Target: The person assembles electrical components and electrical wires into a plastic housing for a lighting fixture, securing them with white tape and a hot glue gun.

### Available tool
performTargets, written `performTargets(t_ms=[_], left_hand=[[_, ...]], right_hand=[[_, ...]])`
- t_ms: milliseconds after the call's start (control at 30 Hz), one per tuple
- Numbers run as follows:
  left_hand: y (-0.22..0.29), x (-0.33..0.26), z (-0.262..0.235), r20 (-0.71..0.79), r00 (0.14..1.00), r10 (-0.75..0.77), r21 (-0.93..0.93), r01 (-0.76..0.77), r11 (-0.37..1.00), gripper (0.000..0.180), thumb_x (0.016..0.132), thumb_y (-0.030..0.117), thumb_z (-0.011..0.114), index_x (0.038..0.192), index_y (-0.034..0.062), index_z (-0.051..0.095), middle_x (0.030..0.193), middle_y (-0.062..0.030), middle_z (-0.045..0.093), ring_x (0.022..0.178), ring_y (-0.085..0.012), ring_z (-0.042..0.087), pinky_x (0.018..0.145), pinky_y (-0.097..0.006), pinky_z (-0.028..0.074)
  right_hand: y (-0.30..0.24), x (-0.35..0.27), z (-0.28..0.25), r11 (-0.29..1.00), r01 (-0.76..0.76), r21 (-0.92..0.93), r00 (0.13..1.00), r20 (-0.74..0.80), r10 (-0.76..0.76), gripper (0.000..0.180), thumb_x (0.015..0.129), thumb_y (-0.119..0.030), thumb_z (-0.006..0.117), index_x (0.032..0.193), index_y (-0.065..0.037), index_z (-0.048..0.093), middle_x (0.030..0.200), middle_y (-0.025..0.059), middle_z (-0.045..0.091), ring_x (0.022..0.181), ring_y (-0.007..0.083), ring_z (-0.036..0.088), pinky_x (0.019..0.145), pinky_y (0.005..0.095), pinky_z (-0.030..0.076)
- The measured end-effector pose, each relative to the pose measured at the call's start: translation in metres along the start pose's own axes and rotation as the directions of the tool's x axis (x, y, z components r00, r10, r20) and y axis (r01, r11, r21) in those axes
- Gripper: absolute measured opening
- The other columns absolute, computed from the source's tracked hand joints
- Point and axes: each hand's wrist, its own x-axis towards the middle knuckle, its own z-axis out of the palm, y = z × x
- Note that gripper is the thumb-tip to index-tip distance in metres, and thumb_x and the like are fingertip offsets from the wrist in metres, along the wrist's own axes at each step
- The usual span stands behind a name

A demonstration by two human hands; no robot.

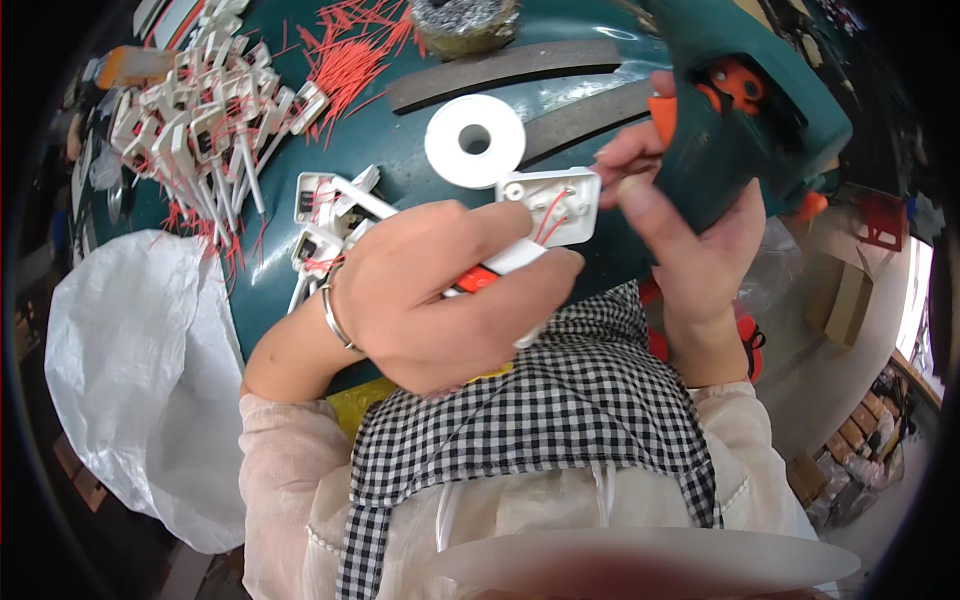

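My left hand (450,290), with a bangle at the wrist, is closed around a white plastic housing with a handle (575,225). The housing's open face is turned up, and thin red wires run inside it. A small orange-red piece (477,279) shows between the same fingers. Close to the housing, my right hand (690,235) is curled round a dark green power tool (735,140) with orange parts. The tool's body covers much of the palm, and its exact kind is unclear. My right thumb and a blurred fingertip point toward the housing's edge.
Several similar housings (335,200) lie beyond my left wrist, and a heap of them (200,130) fills the far left. Red wire pieces (350,60), a white spool (440,140), grey curved strips (510,72) and a tape roll (465,40) lie farther back. A white sack (130,370) hangs at left.
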Motion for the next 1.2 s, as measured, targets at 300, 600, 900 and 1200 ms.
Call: performTargets(t_ms=[300,600,900,1200], left_hand=[[-0.002,-0.003,-0.012,-0.255,0.962,-0.094,0.180,0.143,0.973,0.033,0.058,-0.008,0.077,0.088,0.0010,0.067,0.102,-0.0139,0.056,0.088,-0.0261,0.061,0.071,-0.034,0.054],[0.001,-0.001,-0.009,-0.244,0.967,-0.078,0.301,0.152,0.941,0.027,0.059,-0.005,0.077,0.083,0.0014,0.066,0.103,-0.0168,0.056,0.085,-0.0270,0.062,0.068,-0.033,0.054],[-0.006,-0.002,-0.005,-0.229,0.965,-0.127,0.239,0.182,0.954,0.026,0.058,-0.005,0.074,0.082,0.0021,0.066,0.102,-0.0159,0.059,0.087,-0.0272,0.063,0.069,-0.032,0.054],[-0.008,-0.004,-0.029,-0.320,0.893,-0.318,0.012,0.339,0.941,0.028,0.056,-0.008,0.073,0.079,0.0078,0.070,0.102,-0.0122,0.056,0.088,-0.0234,0.060,0.071,-0.030,0.052]], right_hand=[[0.024,0.017,-0.119,0.830,0.218,-0.514,0.774,-0.428,-0.468,0.050,0.080,0.005,0.064,0.123,0.005,0.040,0.090,0.0124,0.061,0.080,0.0197,0.065,0.069,0.0258,0.053],[0.050,0.030,-0.189,0.416,-0.203,-0.886,0.739,-0.418,-0.529,0.063,0.070,-0.010,0.077,0.124,-0.005,0.043,0.086,0.0076,0.066,0.077,0.0191,0.066,0.072,0.0302,0.051],[0.049,0.110,-0.108,0.299,0.056,-0.953,0.905,-0.078,-0.419,0.069,0.070,-0.011,0.075,0.129,-0.009,0.041,0.110,0.0170,0.061,0.098,0.0347,0.061,0.086,0.0393,0.048],[0.067,0.148,-0.102,0.355,0.247,-0.902,0.969,0.225,-0.103,0.071,0.067,-0.006,0.076,0.128,-0.013,0.041,0.115,0.0179,0.058,0.109,0.0391,0.054,0.088,0.0419,0.045]])
